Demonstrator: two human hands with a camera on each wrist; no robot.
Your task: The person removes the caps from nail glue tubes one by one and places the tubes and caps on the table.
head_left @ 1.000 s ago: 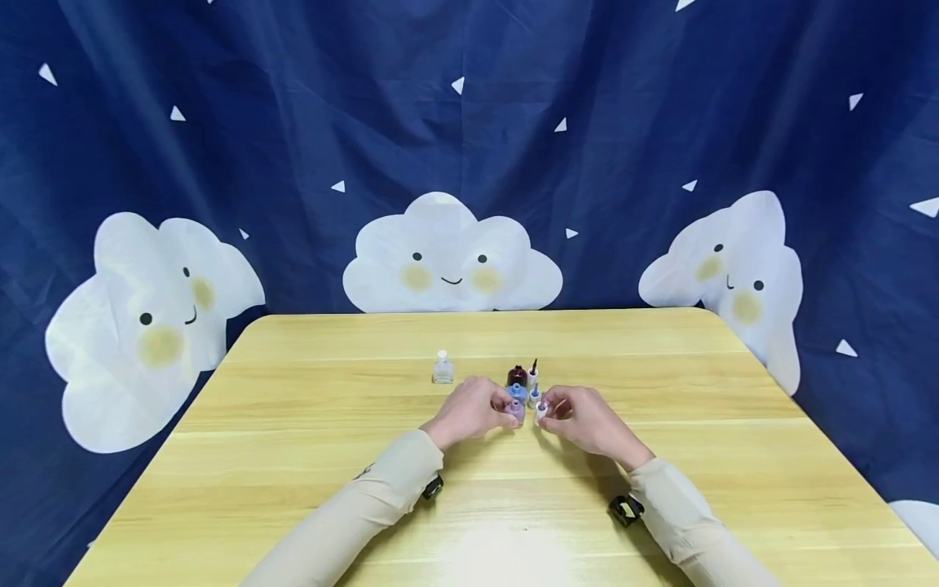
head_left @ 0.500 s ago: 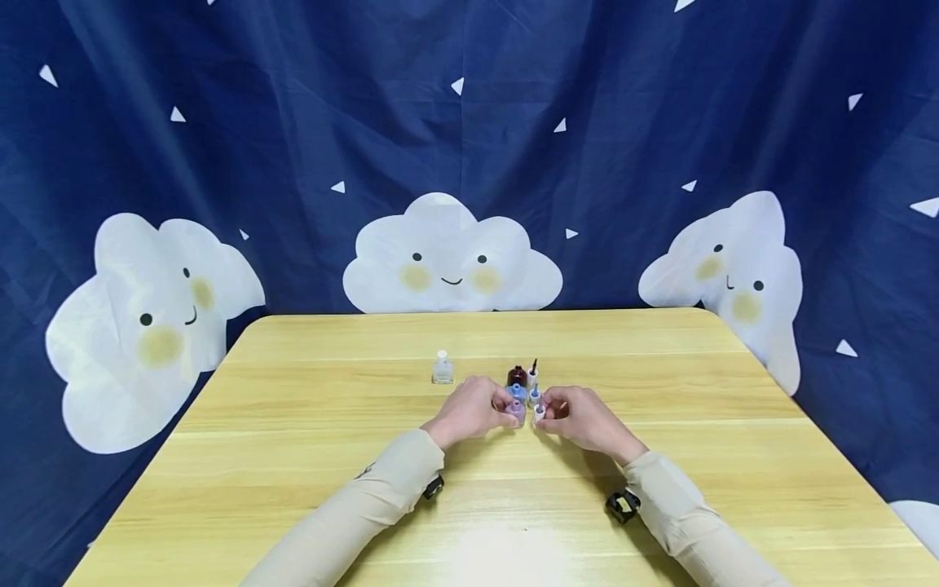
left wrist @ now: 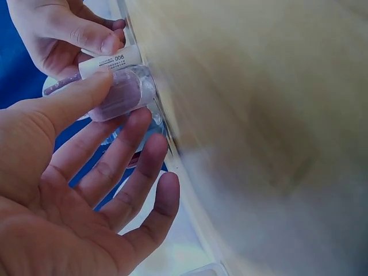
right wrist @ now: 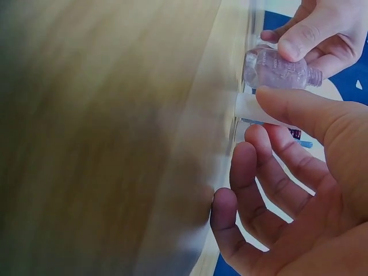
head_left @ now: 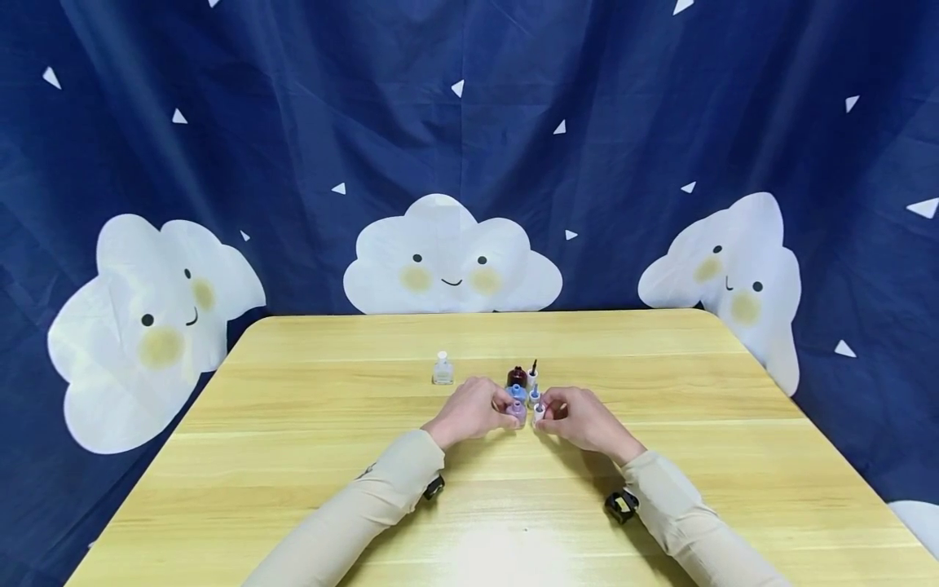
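Note:
My left hand pinches an open nail polish bottle of pale purple glass between thumb and fingers; it stands on the table with its threaded neck bare. Just right of it, my right hand pinches a white nail polish cap, set down with its purple brush pointing up. Behind the purple bottle, a blue bottle and a dark red one stand uncapped in a row. Their white caps, a blue-brushed cap and a dark-brushed cap, stand brush-up beside them.
A clear nail polish bottle with its white cap on stands apart, to the left of the row. The wooden table reaches back to a dark blue curtain with clouds.
My right hand has shifted slightly left with the white cap, closer to the purple bottle and in line with the other caps. My left hand stays in place on the bottle.

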